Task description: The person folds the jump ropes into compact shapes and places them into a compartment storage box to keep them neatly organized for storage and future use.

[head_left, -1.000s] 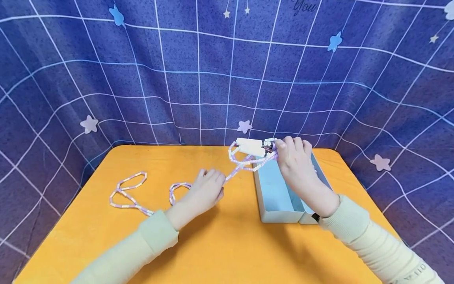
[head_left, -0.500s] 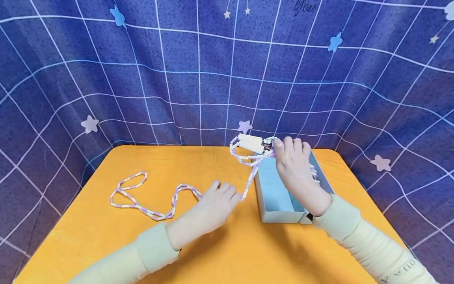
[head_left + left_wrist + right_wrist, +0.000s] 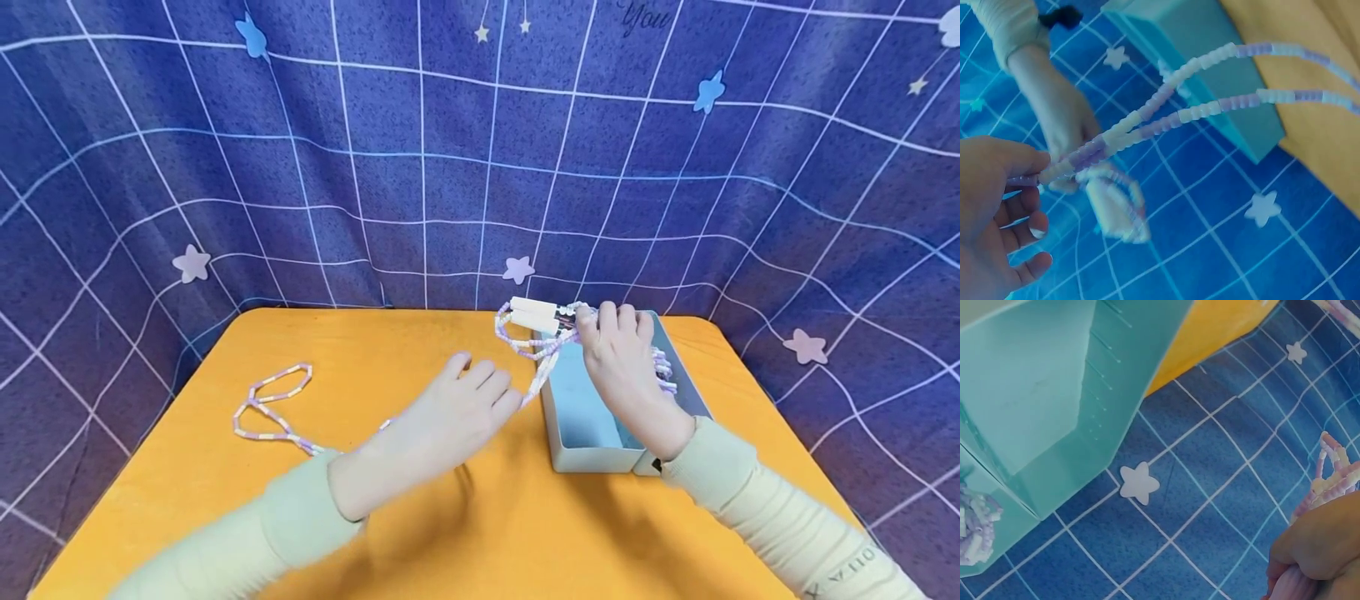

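A beaded jump rope (image 3: 543, 372) in purple and white runs between the two hands. Above the box, my right hand (image 3: 618, 358) grips its gathered bundle, from which two white handles (image 3: 534, 316) stick out to the left. My left hand (image 3: 461, 408), lower and to the left over the table, pinches the doubled strand between thumb and index finger; the left wrist view shows its other fingers loosely bent. Past that pinch two beaded strands (image 3: 1207, 111) trail away. The rope's far loop lies on the table at left, partly hidden behind the left forearm.
Under the right hand stands a light blue box (image 3: 592, 460) with two compartments. Its right compartment holds another bundle of purple and white beads (image 3: 977, 526). A yellow cloth (image 3: 360, 342) covers the table, and a blue grid-patterned curtain (image 3: 450, 192) hangs behind.
My left hand slid left off the strand, then took it closer to the right hand, drawing the table slack along. The right hand has stayed above the box, dipping slightly.
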Demonstrator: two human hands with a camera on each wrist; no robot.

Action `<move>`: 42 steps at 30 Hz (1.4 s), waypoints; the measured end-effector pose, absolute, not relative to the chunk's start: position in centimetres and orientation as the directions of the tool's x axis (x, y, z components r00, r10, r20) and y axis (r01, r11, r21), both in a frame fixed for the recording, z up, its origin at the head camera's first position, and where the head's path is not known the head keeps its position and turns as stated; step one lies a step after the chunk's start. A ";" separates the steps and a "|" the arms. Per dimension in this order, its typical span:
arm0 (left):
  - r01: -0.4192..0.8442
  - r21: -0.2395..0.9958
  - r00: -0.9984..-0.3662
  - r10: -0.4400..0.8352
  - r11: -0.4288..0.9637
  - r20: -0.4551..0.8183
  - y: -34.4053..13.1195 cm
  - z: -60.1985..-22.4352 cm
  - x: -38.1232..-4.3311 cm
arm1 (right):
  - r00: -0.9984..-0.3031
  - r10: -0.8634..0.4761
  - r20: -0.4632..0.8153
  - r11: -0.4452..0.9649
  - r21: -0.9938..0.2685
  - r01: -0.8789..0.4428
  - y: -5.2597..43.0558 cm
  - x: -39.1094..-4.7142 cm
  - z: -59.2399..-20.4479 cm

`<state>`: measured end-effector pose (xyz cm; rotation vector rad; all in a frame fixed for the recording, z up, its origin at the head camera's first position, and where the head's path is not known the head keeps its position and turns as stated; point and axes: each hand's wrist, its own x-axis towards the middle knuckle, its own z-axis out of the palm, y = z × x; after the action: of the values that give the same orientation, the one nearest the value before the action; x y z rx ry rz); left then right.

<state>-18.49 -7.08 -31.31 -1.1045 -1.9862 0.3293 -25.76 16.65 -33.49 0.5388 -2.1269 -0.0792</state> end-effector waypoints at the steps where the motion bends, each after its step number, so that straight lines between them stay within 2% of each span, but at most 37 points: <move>1: 0.580 -0.568 -0.281 0.798 0.583 0.532 -7.2 -30.9 -18.5 | -0.492 -0.411 0.767 0.900 0.257 -0.352 16.7 -25.8 -33.6; 9: 0.528 -0.589 -0.267 0.778 0.612 0.569 -7.7 -28.0 -19.5 | -0.495 -0.467 0.732 0.878 0.319 -0.358 16.5 -25.5 -34.2; 13: 0.518 -0.583 -0.249 0.763 0.626 0.597 -7.6 -27.2 -20.3 | -0.460 -0.520 0.720 0.848 0.367 -0.383 16.2 -25.3 -34.6; 19: 0.504 -0.578 -0.270 0.753 0.642 0.600 -7.4 -26.3 -21.6 | -0.399 -0.585 0.706 0.799 0.417 -0.433 15.6 -24.9 -35.0; 24: 0.502 -0.573 -0.264 0.745 0.648 0.612 -7.0 -25.6 -23.1 | -0.335 -0.615 0.714 0.771 0.456 -0.444 15.2 -24.6 -34.9; 32: 0.483 -0.583 -0.232 0.738 0.653 0.634 -7.5 -25.2 -25.5 | -0.296 -0.686 0.665 0.697 0.483 -0.530 14.8 -23.8 -34.2; 36: 0.487 -0.581 -0.251 0.742 0.652 0.622 -7.9 -25.5 -26.5 | -0.261 -0.703 0.661 0.667 0.487 -0.564 14.7 -23.6 -33.7; 42: 0.505 -0.574 -0.312 0.756 0.645 0.575 -8.3 -26.2 -27.6 | -0.226 -0.723 0.653 0.625 0.481 -0.615 14.6 -23.3 -33.2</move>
<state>-27.64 -8.33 -26.23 -0.9863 -1.9852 0.3608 -23.27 14.62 -33.20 1.0593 -1.9289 -0.1488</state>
